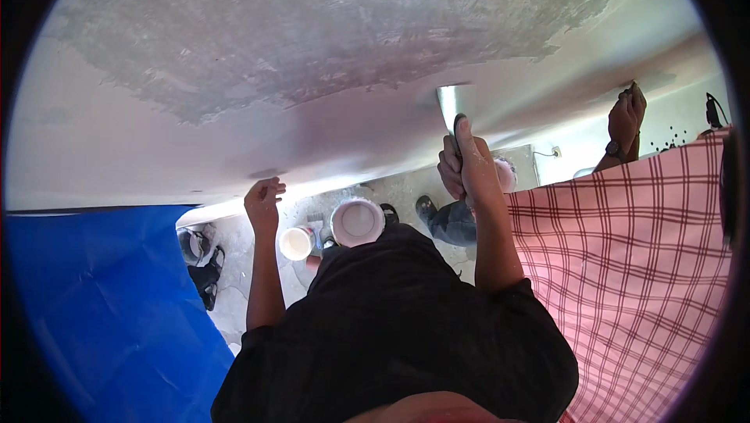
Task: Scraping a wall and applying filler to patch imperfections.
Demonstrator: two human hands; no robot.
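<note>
My right hand (464,167) is closed round the handle of a putty knife (453,101), thumb along its top. The wide metal blade points up at the wall (344,126); whether its edge touches cannot be told. A rough grey patch (312,24) covers the wall's upper part, with smoother pale coating below it. My left hand (264,195) is raised near the wall's lower part, holding no visible object, its fingers loosely bent and slightly apart. A faint dark smudge or shadow (269,172) lies on the wall just beyond the fingertips.
Below stand a pale pink bucket (357,221) and a smaller white tub (296,243). A blue sheet (101,290) hangs at left. At right, a person in a checked pink garment (617,267) reaches a hand (623,122) to the wall. A foot in dark footwear (426,208) is nearby.
</note>
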